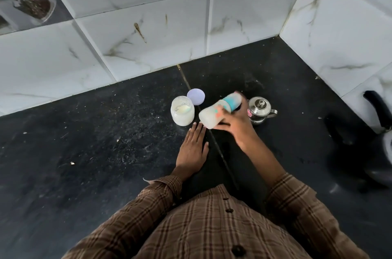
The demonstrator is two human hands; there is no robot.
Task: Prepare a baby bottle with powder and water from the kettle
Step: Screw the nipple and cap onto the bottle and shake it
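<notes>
1. Just right of the frame's centre, the right hand (235,123) is closed around the baby bottle (219,111), fingers wrapped over its middle. The bottle is off the tabletop (106,131) and tipped nearly onto its side, with the teal collar and cap end pointing to the upper right and the pale base to the lower left.
2. The bottle is blurred while the things around it are sharp, and its body looks milky white. My reading is that powder and water are already in, the top is on, and the step in hand is shaking to mix.
3. The left hand (194,148) lies flat on the tabletop just below the bottle, fingers straight and together, holding nothing. It seems to be only a brace.
4. The powder jar (182,113) stands open just left of the bottle, with whitish powder showing inside. Its lilac lid (196,96) lies flat on the tabletop at the jar's upper right, touching it or nearly so.
5. The small steel kettle (259,110) stands upright just right of the right hand, lid on, handle to the right.
6. The next move likely calls for a firm grip through the shaking, then bringing the bottle upright to check for lumps.
7. After that, the free left hand is well placed to put the lilac lid on the powder jar.
</notes>
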